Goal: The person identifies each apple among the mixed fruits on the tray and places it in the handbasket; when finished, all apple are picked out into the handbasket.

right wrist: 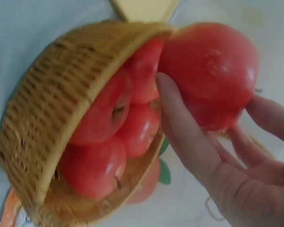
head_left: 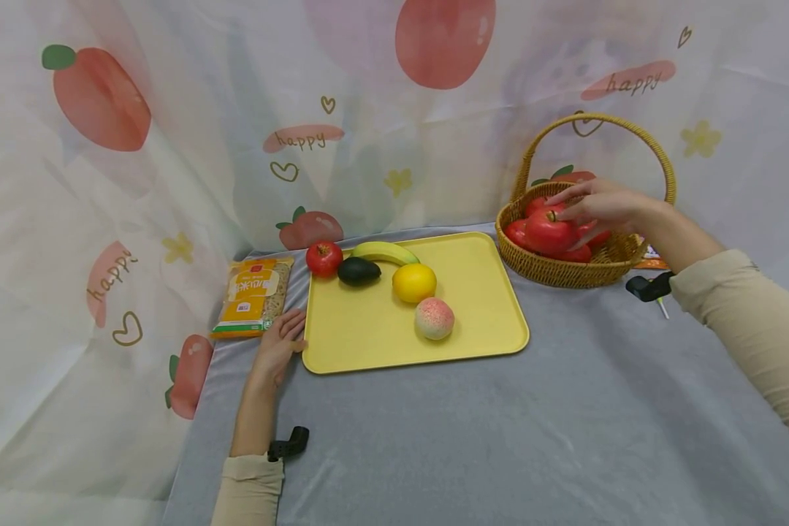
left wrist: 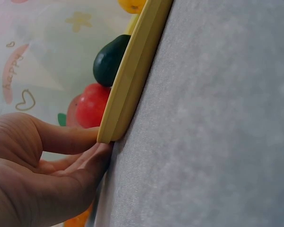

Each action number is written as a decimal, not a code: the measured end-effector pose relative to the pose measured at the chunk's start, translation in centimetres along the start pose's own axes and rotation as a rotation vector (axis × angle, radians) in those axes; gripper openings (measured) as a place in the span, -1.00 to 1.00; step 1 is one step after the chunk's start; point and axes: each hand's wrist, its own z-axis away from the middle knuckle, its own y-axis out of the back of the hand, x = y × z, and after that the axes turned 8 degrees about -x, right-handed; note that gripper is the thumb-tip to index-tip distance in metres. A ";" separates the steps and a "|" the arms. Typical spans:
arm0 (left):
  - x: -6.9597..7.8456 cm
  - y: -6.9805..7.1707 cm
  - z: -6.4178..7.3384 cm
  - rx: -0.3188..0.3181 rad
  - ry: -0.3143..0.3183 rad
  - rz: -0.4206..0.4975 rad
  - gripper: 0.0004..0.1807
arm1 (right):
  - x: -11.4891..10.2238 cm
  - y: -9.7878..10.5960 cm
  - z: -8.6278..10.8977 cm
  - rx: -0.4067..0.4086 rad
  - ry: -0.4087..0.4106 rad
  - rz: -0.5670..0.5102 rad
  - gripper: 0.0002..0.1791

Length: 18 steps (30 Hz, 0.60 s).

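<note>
My left hand [head_left: 280, 346] is at the left edge of a yellow tray [head_left: 361, 351]; the left wrist view shows the thumb on its rim and the fingers beneath. On the tray lie a banana [head_left: 388, 252], a dark green avocado [head_left: 359, 272], a lemon [head_left: 415, 283], a peach [head_left: 435, 318] and, in the back left corner, a round red fruit [head_left: 324, 259]. My right hand [head_left: 608, 208] holds a red apple [right wrist: 210, 75] between thumb and fingers, over a wicker basket [head_left: 559, 274]. Several more apples [right wrist: 94, 165] fill part of the basket.
A yellow packet of grains [head_left: 250, 296] lies left of the tray, close to my left hand. The basket's tall handle [head_left: 592, 117] arches behind my right hand. An orange packet [head_left: 652, 258] shows partly behind the basket. A printed cloth backdrop [head_left: 361, 161] stands behind the grey table cover [head_left: 473, 438].
</note>
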 end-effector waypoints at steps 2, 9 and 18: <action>0.0 0.0 0.0 0.002 0.003 -0.002 -0.14 | 0.2 0.5 0.0 -0.023 -0.008 0.033 -0.34; 0.0 0.0 0.1 -0.008 -0.007 -0.013 -0.13 | 0.3 1.8 0.0 -0.083 -0.027 0.066 -0.33; 0.0 0.1 0.2 -0.024 -0.029 -0.013 -0.13 | -0.4 3.3 -0.1 -0.160 -0.043 0.191 -0.35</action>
